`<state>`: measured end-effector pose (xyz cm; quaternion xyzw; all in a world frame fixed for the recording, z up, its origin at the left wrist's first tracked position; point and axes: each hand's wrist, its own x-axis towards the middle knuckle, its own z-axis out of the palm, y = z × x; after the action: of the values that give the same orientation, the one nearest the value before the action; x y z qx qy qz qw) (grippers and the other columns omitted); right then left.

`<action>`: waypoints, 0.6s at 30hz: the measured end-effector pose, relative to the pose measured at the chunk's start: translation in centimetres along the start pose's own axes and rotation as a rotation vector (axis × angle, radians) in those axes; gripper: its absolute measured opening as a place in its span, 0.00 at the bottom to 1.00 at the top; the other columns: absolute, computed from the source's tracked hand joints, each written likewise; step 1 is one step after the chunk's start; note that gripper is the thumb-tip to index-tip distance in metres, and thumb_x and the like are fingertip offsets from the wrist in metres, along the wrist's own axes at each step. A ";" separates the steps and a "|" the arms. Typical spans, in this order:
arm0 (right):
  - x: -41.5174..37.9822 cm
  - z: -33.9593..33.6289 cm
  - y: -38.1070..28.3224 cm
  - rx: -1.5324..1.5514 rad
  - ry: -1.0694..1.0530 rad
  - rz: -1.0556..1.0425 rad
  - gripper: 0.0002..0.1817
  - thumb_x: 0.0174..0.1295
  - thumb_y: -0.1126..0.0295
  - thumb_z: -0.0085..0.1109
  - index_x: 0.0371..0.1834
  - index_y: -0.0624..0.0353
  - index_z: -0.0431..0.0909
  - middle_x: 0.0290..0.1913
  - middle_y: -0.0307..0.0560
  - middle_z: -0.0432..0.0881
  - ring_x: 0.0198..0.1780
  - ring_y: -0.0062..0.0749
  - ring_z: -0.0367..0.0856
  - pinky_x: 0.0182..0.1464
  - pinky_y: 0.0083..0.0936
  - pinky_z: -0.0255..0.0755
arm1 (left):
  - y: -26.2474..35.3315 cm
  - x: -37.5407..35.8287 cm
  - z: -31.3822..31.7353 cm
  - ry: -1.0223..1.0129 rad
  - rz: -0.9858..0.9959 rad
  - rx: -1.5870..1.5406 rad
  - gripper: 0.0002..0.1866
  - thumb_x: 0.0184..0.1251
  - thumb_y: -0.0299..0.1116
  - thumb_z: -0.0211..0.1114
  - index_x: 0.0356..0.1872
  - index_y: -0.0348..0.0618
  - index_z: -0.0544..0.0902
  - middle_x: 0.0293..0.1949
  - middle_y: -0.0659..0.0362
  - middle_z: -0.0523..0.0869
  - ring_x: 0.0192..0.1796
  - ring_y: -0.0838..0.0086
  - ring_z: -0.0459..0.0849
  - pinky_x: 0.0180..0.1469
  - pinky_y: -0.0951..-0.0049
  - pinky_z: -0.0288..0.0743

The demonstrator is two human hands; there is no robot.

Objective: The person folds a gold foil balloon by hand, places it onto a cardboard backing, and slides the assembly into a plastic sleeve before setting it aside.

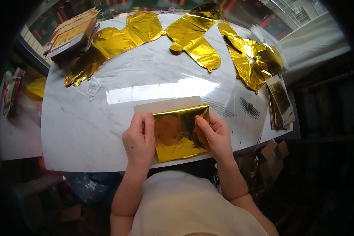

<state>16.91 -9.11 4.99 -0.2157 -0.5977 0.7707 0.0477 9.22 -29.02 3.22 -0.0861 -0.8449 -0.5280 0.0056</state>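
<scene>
A folded gold foil balloon (173,137) is held upright near the table's front edge, between my two hands. My left hand (141,135) is closed on its left edge, thumb toward me. My right hand (216,135) grips the right edge, with the thumb pressed on the shiny face. Behind the folded foil shows a pale card (169,103); whether my fingers also touch it is hidden. Farther back lie flat gold foil balloons: one at the left (126,35), one in the middle (196,39) and one at the right (251,57).
A stack of printed packets (72,35) stands at the back left. White straws (118,67) and a coil of white string (93,88) lie before it. Clear printed plastic bags (240,108) are right of my hands, beside a pile of folded gold pieces (279,102) at the marble-patterned table's (78,133) right edge.
</scene>
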 end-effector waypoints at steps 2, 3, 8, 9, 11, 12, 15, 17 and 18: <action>0.1 -0.4 0.6 0.007 -0.011 -0.004 0.09 0.80 0.66 0.62 0.51 0.62 0.84 0.32 0.29 0.81 0.27 0.06 0.69 0.29 0.10 0.59 | 0.6 -0.2 -0.4 0.004 0.015 0.114 0.08 0.82 0.34 0.65 0.43 0.39 0.82 0.31 0.57 0.84 0.32 0.69 0.81 0.36 0.68 0.74; 0.1 -0.5 0.8 0.011 -0.024 -0.012 0.10 0.80 0.67 0.62 0.52 0.62 0.84 0.33 0.28 0.81 0.28 0.06 0.69 0.29 0.09 0.59 | 0.8 -0.3 -0.6 0.011 0.032 0.226 0.07 0.80 0.32 0.66 0.46 0.40 0.83 0.37 0.52 0.88 0.38 0.62 0.87 0.41 0.64 0.79; 0.7 -0.5 1.8 0.032 0.003 -0.016 0.13 0.81 0.67 0.61 0.57 0.66 0.84 0.40 0.33 0.86 0.35 0.08 0.77 0.35 0.10 0.68 | 2.2 -2.1 -1.0 -0.094 0.468 0.374 0.25 0.79 0.33 0.64 0.72 0.37 0.73 0.73 0.44 0.74 0.74 0.47 0.72 0.74 0.48 0.65; 0.8 -0.7 2.2 0.024 0.002 -0.009 0.13 0.81 0.67 0.60 0.58 0.67 0.83 0.42 0.35 0.88 0.38 0.09 0.80 0.38 0.10 0.72 | 2.5 -2.5 -1.0 -0.307 0.495 0.426 0.31 0.80 0.35 0.60 0.79 0.36 0.66 0.83 0.43 0.64 0.84 0.44 0.61 0.83 0.43 0.52; 1.0 -1.1 2.3 0.004 -0.008 -0.002 0.14 0.81 0.67 0.60 0.58 0.68 0.83 0.44 0.36 0.88 0.40 0.10 0.81 0.40 0.11 0.74 | 1.7 -2.5 -0.1 -0.359 0.480 0.488 0.34 0.80 0.38 0.60 0.82 0.36 0.63 0.84 0.43 0.59 0.86 0.45 0.56 0.84 0.40 0.48; 1.1 -1.1 2.1 -0.022 -0.034 0.004 0.14 0.81 0.67 0.60 0.58 0.69 0.83 0.45 0.38 0.89 0.42 0.11 0.82 0.42 0.12 0.76 | 1.2 -2.4 0.4 -0.395 0.458 0.551 0.38 0.80 0.41 0.60 0.84 0.36 0.60 0.86 0.43 0.55 0.88 0.45 0.52 0.85 0.38 0.43; 1.1 -1.2 1.8 -0.142 -0.030 -0.014 0.14 0.81 0.67 0.60 0.56 0.68 0.84 0.44 0.37 0.88 0.42 0.11 0.82 0.42 0.14 0.77 | 0.0 -2.2 1.1 -0.375 0.469 0.607 0.39 0.80 0.43 0.60 0.85 0.36 0.59 0.87 0.44 0.55 0.87 0.45 0.52 0.84 0.38 0.43; 1.4 -1.8 1.8 -0.232 -0.029 -0.012 0.13 0.81 0.67 0.60 0.55 0.68 0.84 0.44 0.37 0.88 0.41 0.12 0.82 0.42 0.15 0.77 | -0.1 -2.1 1.4 -0.377 0.462 0.612 0.39 0.80 0.44 0.60 0.85 0.36 0.60 0.87 0.44 0.55 0.87 0.45 0.52 0.84 0.38 0.43; 1.5 -2.4 1.6 -0.351 -0.013 -0.009 0.13 0.80 0.67 0.61 0.55 0.67 0.84 0.43 0.38 0.89 0.41 0.13 0.83 0.42 0.16 0.77 | -0.1 -2.2 1.4 -0.373 0.452 0.620 0.39 0.80 0.44 0.60 0.84 0.36 0.60 0.87 0.44 0.55 0.87 0.45 0.52 0.84 0.38 0.44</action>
<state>16.80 -6.90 2.60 -0.2131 -0.7243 0.6557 0.0086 11.46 -28.11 2.24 -0.3574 -0.9101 -0.2096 -0.0060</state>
